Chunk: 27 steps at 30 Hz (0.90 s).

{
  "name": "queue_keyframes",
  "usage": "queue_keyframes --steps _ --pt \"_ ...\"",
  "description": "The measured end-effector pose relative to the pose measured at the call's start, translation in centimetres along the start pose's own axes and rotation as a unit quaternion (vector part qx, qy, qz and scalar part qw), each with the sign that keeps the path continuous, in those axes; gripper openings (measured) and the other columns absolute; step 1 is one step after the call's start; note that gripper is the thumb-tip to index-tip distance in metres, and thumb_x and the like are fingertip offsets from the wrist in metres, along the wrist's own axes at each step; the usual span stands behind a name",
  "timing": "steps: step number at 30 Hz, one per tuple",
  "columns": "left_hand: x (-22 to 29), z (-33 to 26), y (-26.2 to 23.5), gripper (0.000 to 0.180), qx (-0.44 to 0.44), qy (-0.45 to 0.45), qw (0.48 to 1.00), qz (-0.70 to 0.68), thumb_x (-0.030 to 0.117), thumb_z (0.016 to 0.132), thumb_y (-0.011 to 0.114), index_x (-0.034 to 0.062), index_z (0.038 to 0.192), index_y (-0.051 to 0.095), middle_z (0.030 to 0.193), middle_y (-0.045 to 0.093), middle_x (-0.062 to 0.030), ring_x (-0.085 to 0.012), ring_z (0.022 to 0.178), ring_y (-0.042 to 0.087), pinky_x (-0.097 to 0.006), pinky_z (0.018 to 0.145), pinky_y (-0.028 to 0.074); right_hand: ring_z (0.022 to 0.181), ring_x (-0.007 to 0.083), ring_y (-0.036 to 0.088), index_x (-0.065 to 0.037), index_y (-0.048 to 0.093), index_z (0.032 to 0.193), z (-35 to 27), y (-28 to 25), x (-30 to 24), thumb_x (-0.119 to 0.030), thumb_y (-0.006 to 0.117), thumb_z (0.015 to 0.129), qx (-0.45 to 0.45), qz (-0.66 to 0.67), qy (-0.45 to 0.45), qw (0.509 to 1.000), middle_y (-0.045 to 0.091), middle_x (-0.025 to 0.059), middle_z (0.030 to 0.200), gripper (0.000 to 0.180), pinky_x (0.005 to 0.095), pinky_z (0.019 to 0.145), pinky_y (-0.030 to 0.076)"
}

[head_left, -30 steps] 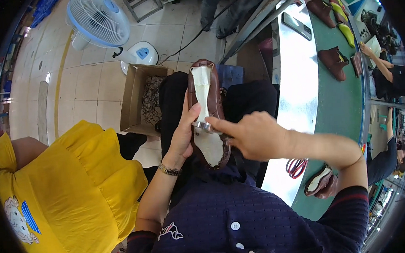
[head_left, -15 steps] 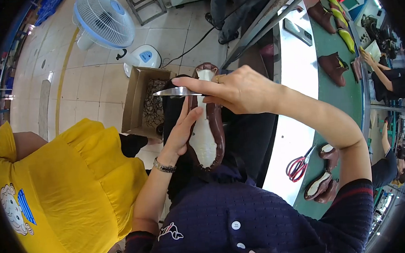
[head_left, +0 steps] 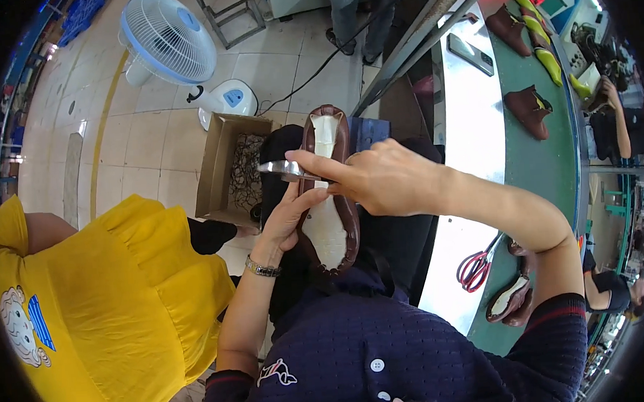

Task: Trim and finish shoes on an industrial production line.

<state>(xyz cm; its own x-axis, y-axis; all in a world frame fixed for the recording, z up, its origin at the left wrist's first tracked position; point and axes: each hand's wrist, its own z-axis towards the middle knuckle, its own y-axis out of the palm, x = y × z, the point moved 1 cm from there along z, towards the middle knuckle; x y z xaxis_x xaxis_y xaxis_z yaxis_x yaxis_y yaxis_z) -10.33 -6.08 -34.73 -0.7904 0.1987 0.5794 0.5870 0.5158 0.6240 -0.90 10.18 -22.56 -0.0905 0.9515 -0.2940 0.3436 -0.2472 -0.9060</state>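
Observation:
A brown leather shoe lies sole side up above my lap, its pale bottom framed by turned-in leather. My left hand grips its left side near the waist, thumb across the bottom. Closed around a short, shiny metal-bladed tool, my right hand sits over the middle of the shoe. The blade points left, past the shoe's edge, with the index finger along it. My fingers hide the handle, so I cannot tell the tool's exact kind.
A cardboard box of dark stringy scraps stands beyond my left hand. A fan is behind it. On the right, a workbench holds red-handled scissors, a phone and brown shoes. A person in yellow sits at left.
My right hand and the bladed tool have moved toward me along the shoe, from near its narrow end to its middle. My left hand still holds the shoe.

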Motion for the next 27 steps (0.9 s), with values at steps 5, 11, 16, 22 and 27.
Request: queue_keyframes --steps 5,11,16,22,27 --pt "-0.4 -0.6 -0.3 0.086 -0.022 0.006 1.000 0.001 0.006 0.085 0.069 0.0144 0.153 0.019 0.133 0.050 -0.0046 -0.0168 0.119 0.051 -0.032 0.099 0.043 0.049 0.0301 0.062 -0.016 0.017 0.153 -0.3 1.4 0.2 -0.014 0.058 0.090 0.014 0.028 0.024 0.999 0.060 0.0131 0.056 0.075 0.0384 0.045 0.047" --pt "-1.5 -0.5 -0.6 0.084 -0.073 0.054 0.996 -0.006 0.023 0.085 0.074 0.0117 0.152 0.023 0.137 0.048 -0.0053 -0.0187 0.124 0.048 -0.035 0.105 0.039 0.051 0.0320 0.062 -0.017 0.028 0.149 -0.7 2.3 0.0 -0.021 0.058 0.092 0.049 0.039 0.087 0.994 0.061 0.0129 0.058 0.064 0.0407 0.046 0.047" --pt "-3.7 -1.2 -2.2 0.074 -0.079 0.032 0.986 -0.145 0.057 0.094 0.048 0.0125 0.150 0.029 0.144 0.045 -0.0079 -0.0213 0.128 0.047 -0.040 0.109 0.037 0.060 0.0337 0.065 -0.027 0.029 0.149 -2.6 0.0 -0.7 -0.014 0.060 0.088 -0.085 0.051 0.113 0.989 0.063 0.0163 0.068 0.070 0.0417 0.056 0.052" --pt "-5.8 -1.6 -1.8 0.068 -0.126 0.024 0.969 -0.211 0.053 0.097 0.046 0.0144 0.151 0.028 0.145 0.044 -0.0106 -0.0272 0.131 0.045 -0.043 0.111 0.034 0.081 0.0271 0.054 -0.044 0.029 0.148 -4.0 3.4 -5.5 -0.007 0.059 0.078 0.059 -0.235 0.028 0.970 0.056 0.0155 0.091 0.085 0.0279 0.053 0.044" --pt "-4.7 -1.7 0.1 0.075 -0.075 0.042 0.984 -0.159 0.041 0.098 0.051 0.0196 0.155 0.008 0.152 0.032 -0.0079 -0.0221 0.134 0.040 -0.038 0.110 0.034 0.060 0.0181 0.052 -0.049 0.032 0.146 -4.1 3.2 -1.8 -0.005 0.058 0.080 0.087 -0.116 -0.027 0.989 0.053 0.0118 0.078 0.083 0.0260 0.048 0.042"
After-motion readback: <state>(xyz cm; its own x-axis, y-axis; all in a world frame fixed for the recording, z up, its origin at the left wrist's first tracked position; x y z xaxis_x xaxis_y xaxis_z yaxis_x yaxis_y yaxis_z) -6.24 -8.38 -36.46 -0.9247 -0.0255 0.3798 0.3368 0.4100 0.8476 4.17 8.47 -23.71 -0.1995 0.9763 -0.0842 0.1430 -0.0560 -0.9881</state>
